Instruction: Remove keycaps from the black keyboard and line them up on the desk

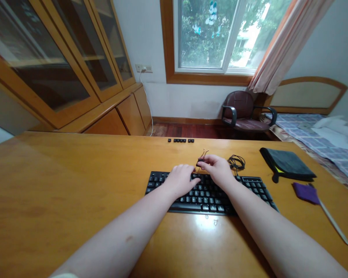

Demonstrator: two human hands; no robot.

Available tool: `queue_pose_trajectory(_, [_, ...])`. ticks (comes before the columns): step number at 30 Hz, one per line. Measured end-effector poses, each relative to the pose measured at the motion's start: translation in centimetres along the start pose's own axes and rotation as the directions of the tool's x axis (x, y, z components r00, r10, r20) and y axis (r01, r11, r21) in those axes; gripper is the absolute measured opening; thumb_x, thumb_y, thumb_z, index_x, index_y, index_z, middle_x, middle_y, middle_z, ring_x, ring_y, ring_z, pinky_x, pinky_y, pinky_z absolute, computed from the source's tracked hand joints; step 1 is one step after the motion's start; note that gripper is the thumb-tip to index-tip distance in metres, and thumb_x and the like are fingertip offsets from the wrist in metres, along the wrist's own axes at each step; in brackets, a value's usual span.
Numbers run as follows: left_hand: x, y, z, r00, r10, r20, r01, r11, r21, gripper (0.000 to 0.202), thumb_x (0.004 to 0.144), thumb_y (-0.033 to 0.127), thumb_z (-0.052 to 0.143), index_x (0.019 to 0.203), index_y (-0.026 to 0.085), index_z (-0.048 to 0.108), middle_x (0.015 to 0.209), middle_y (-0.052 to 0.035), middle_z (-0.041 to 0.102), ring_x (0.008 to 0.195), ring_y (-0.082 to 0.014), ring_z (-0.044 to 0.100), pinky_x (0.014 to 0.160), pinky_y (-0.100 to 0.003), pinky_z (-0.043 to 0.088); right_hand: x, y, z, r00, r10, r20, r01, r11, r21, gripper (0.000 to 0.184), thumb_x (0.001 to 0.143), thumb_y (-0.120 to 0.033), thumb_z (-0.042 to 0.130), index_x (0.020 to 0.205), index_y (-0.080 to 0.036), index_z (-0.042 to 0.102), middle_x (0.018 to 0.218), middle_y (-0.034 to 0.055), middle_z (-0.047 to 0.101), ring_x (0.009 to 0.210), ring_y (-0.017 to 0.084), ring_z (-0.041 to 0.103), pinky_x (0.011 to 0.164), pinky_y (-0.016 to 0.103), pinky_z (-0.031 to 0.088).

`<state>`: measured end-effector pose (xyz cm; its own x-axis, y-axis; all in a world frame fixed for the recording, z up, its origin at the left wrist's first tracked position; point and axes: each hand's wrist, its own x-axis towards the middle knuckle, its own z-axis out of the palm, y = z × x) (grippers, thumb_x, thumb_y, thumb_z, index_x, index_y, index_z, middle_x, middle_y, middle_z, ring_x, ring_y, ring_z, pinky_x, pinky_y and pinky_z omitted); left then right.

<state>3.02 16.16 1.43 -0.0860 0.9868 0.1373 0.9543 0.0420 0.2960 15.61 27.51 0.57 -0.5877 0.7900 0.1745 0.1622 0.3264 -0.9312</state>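
Observation:
My right hand is pinched round a small wire keycap puller, above the back edge of the black keyboard. Two thin gold-coloured prongs of the puller point upward, and a small dark piece shows at the fingertips; whether it is a handle or a keycap I cannot tell. Spread over the upper left keys, my left hand has its thumb apart and its fingertips by the keyboard's back edge. Loose black keycaps stand in a row along the desk's far edge.
A coiled black cable lies behind the keyboard. To the right are a dark folded cloth or pouch and a purple cloth piece with a long pale strip. Beyond the wooden desk stands an armchair.

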Motion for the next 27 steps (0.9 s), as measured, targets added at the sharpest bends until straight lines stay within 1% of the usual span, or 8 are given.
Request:
queue_pose_trajectory(3, [0.0,0.0,0.1,1.0,0.024,-0.01,-0.024,1.0,0.001,0.03,0.081,0.044,0.052,0.095,0.018,0.059,0.092,-0.008,0.064,0.089,-0.0241,0.058,0.081,-0.037,0.045,-0.1,0.1,0.1,1.0,0.008,0.003,-0.008,1.0,-0.03,0.024,0.068,-0.035,0.067,0.084,-0.018,0.069,0.08,0.0043,0.07,0.072,0.018,0.064,0.069,0.03,0.05])
queue_pose_trajectory(6, [0.2,-0.1,0.2,1.0,-0.004,0.008,0.004,1.0,-0.01,0.026,0.082,0.041,0.051,0.091,0.019,0.06,0.09,-0.0073,0.064,0.087,-0.0231,0.059,0.079,-0.036,0.045,-0.4,-0.2,0.2,0.999,0.005,0.043,-0.001,0.996,-0.094,0.02,0.07,-0.034,0.065,0.082,-0.018,0.069,0.078,0.0035,0.07,0.069,0.017,0.063,0.067,0.029,0.049])
queue_pose_trajectory(11, [0.4,-0.3,0.2,1.0,-0.021,0.018,0.022,0.998,-0.053,0.023,0.083,0.036,0.049,0.09,0.018,0.061,0.088,-0.0077,0.065,0.086,-0.0225,0.059,0.078,-0.034,0.046,-0.9,-0.7,0.2,0.985,-0.096,0.144,0.13,0.96,-0.246,0.016,0.078,-0.034,0.059,0.081,-0.02,0.067,0.076,0.0024,0.069,0.065,0.015,0.062,0.062,0.027,0.047])
queue_pose_trajectory(13, [0.4,-0.3,0.2,1.0,-0.021,0.009,0.022,0.998,-0.066,0.022,0.082,0.034,0.048,0.089,0.018,0.062,0.086,-0.0081,0.065,0.084,-0.0228,0.059,0.077,-0.034,0.047,-1.1,-0.8,0.1,0.962,-0.169,0.214,0.242,0.892,-0.383,0.018,0.081,-0.035,0.056,0.076,-0.02,0.064,0.071,0.0022,0.066,0.063,0.015,0.059,0.06,0.026,0.044])
queue_pose_trajectory(16, [0.4,-0.4,0.2,0.999,-0.034,0.01,0.035,0.996,-0.077,0.021,0.082,0.031,0.047,0.083,0.017,0.063,0.082,-0.0081,0.065,0.079,-0.0227,0.06,0.072,-0.033,0.047,-1.4,-0.8,0.1,0.907,-0.251,0.34,0.409,0.72,-0.561,0.02,0.084,-0.035,0.052,0.073,-0.02,0.06,0.068,0.0033,0.063,0.063,0.016,0.057,0.057,0.026,0.04])
queue_pose_trajectory(20, [0.5,-0.6,0.4,1.0,-0.012,0.021,0.014,0.994,-0.107,0.016,0.078,0.025,0.05,0.082,0.019,0.064,0.084,-0.0068,0.066,0.081,-0.0222,0.06,0.074,-0.032,0.047,-1.8,-0.8,0.2,0.841,-0.308,0.446,0.539,0.559,-0.631,0.021,0.089,-0.033,0.044,0.084,-0.018,0.058,0.074,0.0077,0.065,0.067,0.018,0.058,0.061,0.027,0.04])
queue_pose_trajectory(23, [0.6,-0.6,0.4,0.999,-0.024,0.023,0.026,0.995,-0.095,0.018,0.079,0.029,0.05,0.083,0.018,0.065,0.084,-0.0077,0.066,0.081,-0.0228,0.061,0.074,-0.033,0.047,-1.9,-0.6,0.4,0.853,-0.297,0.428,0.52,0.539,-0.662,0.021,0.09,-0.031,0.042,0.088,-0.017,0.057,0.076,0.0094,0.066,0.07,0.019,0.06,0.063,0.027,0.04])
queue_pose_trajectory(27, [0.6,-0.7,0.4,0.999,-0.026,0.04,0.03,0.994,-0.107,0.025,0.082,0.037,0.049,0.086,0.018,0.065,0.085,-0.0081,0.066,0.082,-0.0233,0.061,0.074,-0.034,0.047,-1.7,-0.3,0.4,0.903,-0.252,0.349,0.428,0.613,-0.664,0.02,0.09,-0.031,0.043,0.086,-0.017,0.057,0.077,0.0084,0.067,0.07,0.02,0.061,0.061,0.027,0.04])
